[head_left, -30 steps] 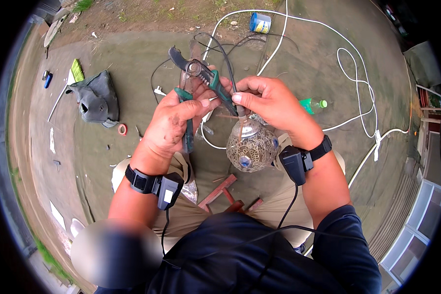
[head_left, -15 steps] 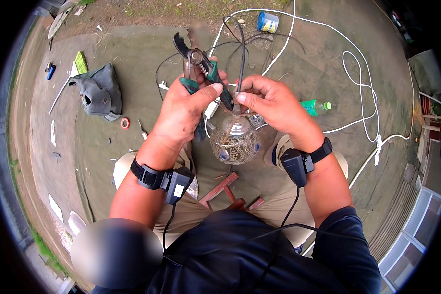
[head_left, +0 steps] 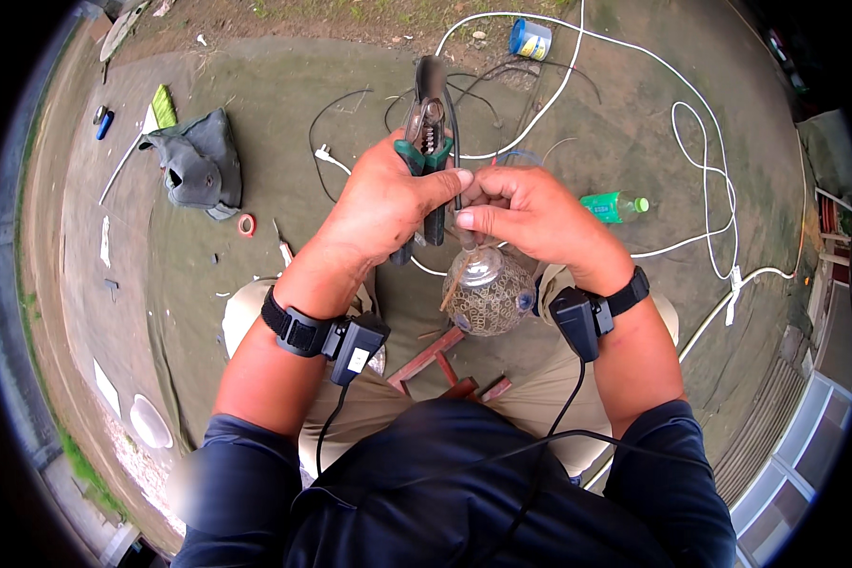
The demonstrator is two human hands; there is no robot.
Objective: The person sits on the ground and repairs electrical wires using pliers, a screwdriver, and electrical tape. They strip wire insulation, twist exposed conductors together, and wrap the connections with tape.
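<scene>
My left hand (head_left: pixel 369 208) is closed around green-and-black handled wire strippers (head_left: pixel 427 131), their jaws together and pointing away from me. Its thumb tip presses at a black cable (head_left: pixel 456 133) that runs up beside the tool. Close by on the right, my right hand (head_left: pixel 549 216) pinches the lower end of that cable, thumb against curled fingers. Directly beneath hangs a round lamp globe (head_left: pixel 488 301) with a patterned, see-through surface and a silvery top. A thin brownish strip (head_left: pixel 452 284) lies along its left side. The fingers partly hide where cable and globe meet.
A red wooden frame (head_left: pixel 431 358) stands between my legs. On the ground cloth lie a grey bag (head_left: pixel 206 168), a red tape roll (head_left: pixel 246 225), a screwdriver (head_left: pixel 285 251), a green bottle (head_left: pixel 613 207) and a blue-and-white tub (head_left: pixel 531 41). White cable (head_left: pixel 677 76) loops across the right side.
The wire strippers' jaws have come together, and the tool has turned more upright. My left thumb has reached the black cable. The globe has shifted slightly right and nearer to me.
</scene>
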